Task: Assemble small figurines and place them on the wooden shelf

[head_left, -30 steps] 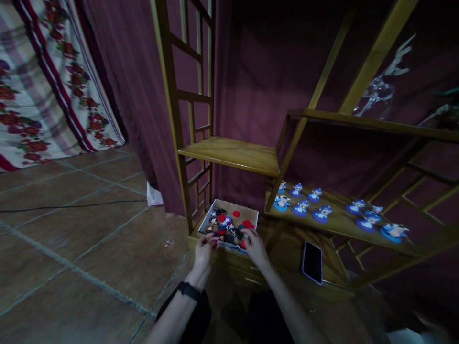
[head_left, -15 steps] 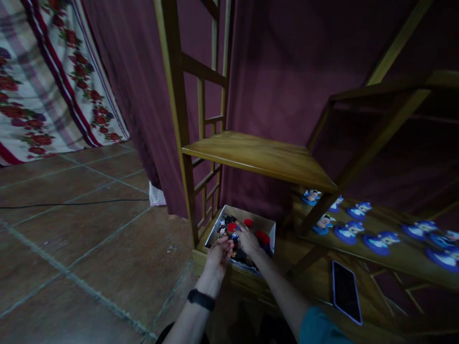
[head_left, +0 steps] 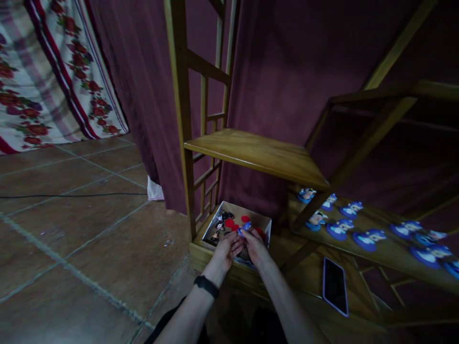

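Note:
Over the box, my right hand [head_left: 255,248] is closed on a small blue figurine [head_left: 244,228], gripping it between thumb and fingers. Just left of it, my left hand [head_left: 227,251] is cupped with its fingers apart. Whether its fingertips touch the figurine, I cannot tell. Below both hands sits a white open box [head_left: 236,208] holding dark small figures [head_left: 219,222] and red round pieces [head_left: 245,219]. My hands hide the front part of the box's contents.
The box stands on the low level of a wooden shelf unit, under a wooden board [head_left: 254,153]. To the right, several blue figurines [head_left: 369,239] stand on another shelf, with a phone [head_left: 335,285] lying lower down. A slatted side frame [head_left: 181,119] rises at left.
My right hand has come up from among the box's contents with the blue figurine. My left hand has shifted slightly right, close beside it. The view has turned a little.

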Available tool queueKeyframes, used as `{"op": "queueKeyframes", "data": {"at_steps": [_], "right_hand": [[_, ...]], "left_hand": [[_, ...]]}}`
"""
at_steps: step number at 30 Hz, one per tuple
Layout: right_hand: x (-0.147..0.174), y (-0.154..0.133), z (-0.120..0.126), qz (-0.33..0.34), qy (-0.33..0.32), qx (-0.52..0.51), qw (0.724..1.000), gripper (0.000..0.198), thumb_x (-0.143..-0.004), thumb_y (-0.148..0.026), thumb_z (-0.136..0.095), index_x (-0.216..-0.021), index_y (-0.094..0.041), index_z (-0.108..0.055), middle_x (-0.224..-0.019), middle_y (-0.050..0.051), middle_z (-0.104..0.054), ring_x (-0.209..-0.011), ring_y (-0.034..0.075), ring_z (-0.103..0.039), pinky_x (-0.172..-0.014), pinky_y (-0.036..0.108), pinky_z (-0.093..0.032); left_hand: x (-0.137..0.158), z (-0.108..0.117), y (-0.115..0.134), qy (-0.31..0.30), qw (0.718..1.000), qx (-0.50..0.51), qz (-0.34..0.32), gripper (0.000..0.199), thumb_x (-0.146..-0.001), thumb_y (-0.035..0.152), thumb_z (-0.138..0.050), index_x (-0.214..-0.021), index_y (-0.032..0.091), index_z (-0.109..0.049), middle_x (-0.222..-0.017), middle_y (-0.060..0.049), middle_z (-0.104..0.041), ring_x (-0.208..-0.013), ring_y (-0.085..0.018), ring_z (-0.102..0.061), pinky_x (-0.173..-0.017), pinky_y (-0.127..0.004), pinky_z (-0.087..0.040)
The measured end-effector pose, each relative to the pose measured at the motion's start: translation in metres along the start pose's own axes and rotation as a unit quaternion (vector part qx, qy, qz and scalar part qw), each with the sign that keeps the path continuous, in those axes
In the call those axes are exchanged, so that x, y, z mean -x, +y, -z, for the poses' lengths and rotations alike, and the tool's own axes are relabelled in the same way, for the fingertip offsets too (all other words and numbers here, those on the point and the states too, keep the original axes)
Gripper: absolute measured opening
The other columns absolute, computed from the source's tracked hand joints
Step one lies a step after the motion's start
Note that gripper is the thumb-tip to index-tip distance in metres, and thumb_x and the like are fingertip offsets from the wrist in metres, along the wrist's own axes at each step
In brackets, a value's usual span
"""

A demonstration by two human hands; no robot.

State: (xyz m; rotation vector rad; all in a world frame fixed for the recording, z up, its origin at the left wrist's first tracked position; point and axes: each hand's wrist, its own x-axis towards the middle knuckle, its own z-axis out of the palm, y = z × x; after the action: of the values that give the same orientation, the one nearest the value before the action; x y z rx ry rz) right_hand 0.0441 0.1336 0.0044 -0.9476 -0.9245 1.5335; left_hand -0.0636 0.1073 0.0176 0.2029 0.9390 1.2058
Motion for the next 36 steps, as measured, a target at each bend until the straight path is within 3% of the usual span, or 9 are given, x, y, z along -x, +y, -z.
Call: {"op": "queueKeyframes", "data": {"at_steps": [2, 5, 11, 16, 20, 26, 29, 32, 36], "right_hand": [[0.014, 0.000, -0.002, 0.005, 0.015, -0.026, 1.000, 0.025, -0.063, -0.035, -0.068, -0.082, -0.021, -0.058, -0.094, 0.003, -0.065, -0.089, 0.018, -0.061, -0.081, 0.032, -0.046], [0.025, 0.001, -0.001, 0.016, 0.055, -0.011, 0.998, 0.029, -0.062, -0.036, -0.069, -0.085, -0.021, -0.056, -0.091, 0.003, -0.065, -0.086, 0.018, -0.061, -0.079, 0.033, -0.047], [0.027, -0.003, 0.001, 0.061, 0.069, 0.130, 0.987, 0.036, -0.062, -0.036, -0.066, -0.092, -0.022, -0.053, -0.086, 0.001, -0.063, -0.080, 0.018, -0.060, -0.074, 0.031, -0.047], [0.031, -0.019, 0.004, 0.157, 0.057, 0.369, 0.914, 0.027, -0.066, -0.034, -0.062, -0.091, -0.025, -0.057, -0.090, 0.000, -0.061, -0.085, 0.017, -0.056, -0.079, 0.030, -0.044], [0.034, -0.025, 0.007, 0.168, 0.019, 0.440, 0.882, 0.014, -0.068, -0.032, -0.059, -0.080, -0.025, -0.059, -0.081, -0.001, -0.061, -0.080, 0.018, -0.056, -0.073, 0.029, -0.044], [0.036, -0.024, 0.001, 0.190, 0.002, 0.424, 0.885, 0.010, -0.068, -0.032, -0.060, -0.076, -0.025, -0.060, -0.077, 0.000, -0.060, -0.073, 0.018, -0.056, -0.067, 0.029, -0.045], [0.034, -0.030, 0.001, 0.149, 0.038, 0.337, 0.929, 0.017, -0.068, -0.039, -0.060, -0.078, -0.025, -0.059, -0.069, -0.001, -0.059, -0.058, 0.015, -0.055, -0.054, 0.027, -0.045], [0.027, -0.035, 0.008, 0.077, 0.096, 0.181, 0.976, 0.025, -0.068, -0.044, -0.059, -0.081, -0.023, -0.057, -0.055, -0.005, -0.052, -0.044, 0.012, -0.049, -0.045, 0.025, -0.044], [0.018, -0.030, 0.016, 0.011, 0.096, 0.028, 0.995, 0.025, -0.061, -0.038, -0.067, -0.075, -0.019, -0.058, -0.062, -0.003, -0.057, -0.054, 0.011, -0.054, -0.054, 0.027, -0.050]], "left_hand": [[0.004, -0.006, -0.007, -0.038, 0.999, 0.023, 0.000, 0.017, -0.075, 0.021, -0.061, -0.090, 0.015, -0.057, -0.078, -0.007, -0.065, -0.065, -0.014, -0.063, -0.061, -0.025, -0.051], [0.010, -0.011, -0.017, -0.044, 0.998, 0.050, -0.013, 0.013, -0.076, 0.020, -0.059, -0.088, 0.015, -0.057, -0.077, -0.006, -0.064, -0.062, -0.013, -0.062, -0.062, -0.026, -0.051], [0.015, -0.014, -0.019, -0.025, 0.999, 0.038, -0.015, 0.009, -0.079, 0.022, -0.056, -0.081, 0.014, -0.057, -0.070, -0.005, -0.063, -0.055, -0.010, -0.058, -0.057, -0.022, -0.049], [0.014, -0.012, -0.018, -0.003, 1.000, -0.001, -0.016, 0.015, -0.079, 0.029, -0.056, -0.077, 0.014, -0.055, -0.061, -0.002, -0.060, -0.046, -0.008, -0.053, -0.050, -0.020, -0.047], [0.011, -0.010, -0.021, -0.011, 0.999, -0.036, 0.007, 0.025, -0.077, 0.039, -0.056, -0.073, 0.014, -0.053, -0.054, -0.001, -0.057, -0.040, -0.008, -0.051, -0.041, -0.018, -0.040], [0.003, -0.006, -0.021, 0.051, 0.993, -0.105, 0.020, 0.033, -0.077, 0.047, -0.052, -0.066, 0.015, -0.049, -0.039, 0.004, -0.043, -0.030, -0.006, -0.038, -0.030, -0.014, -0.019], [0.000, -0.002, -0.013, 0.056, 0.995, -0.080, 0.013, 0.036, -0.079, 0.049, -0.047, -0.066, 0.015, -0.050, -0.041, 0.004, -0.044, -0.028, -0.003, -0.032, -0.030, -0.014, -0.013], [0.000, 0.000, -0.001, -0.002, 1.000, -0.026, -0.009, 0.039, -0.080, 0.049, -0.046, -0.075, 0.012, -0.055, -0.048, 0.001, -0.051, -0.031, -0.003, -0.035, -0.030, -0.014, -0.017], [0.002, 0.001, 0.013, -0.051, 0.998, 0.033, -0.010, 0.042, -0.085, 0.045, -0.039, -0.087, 0.008, -0.058, -0.058, -0.006, -0.059, -0.040, -0.006, -0.047, -0.034, -0.015, -0.031]]}}
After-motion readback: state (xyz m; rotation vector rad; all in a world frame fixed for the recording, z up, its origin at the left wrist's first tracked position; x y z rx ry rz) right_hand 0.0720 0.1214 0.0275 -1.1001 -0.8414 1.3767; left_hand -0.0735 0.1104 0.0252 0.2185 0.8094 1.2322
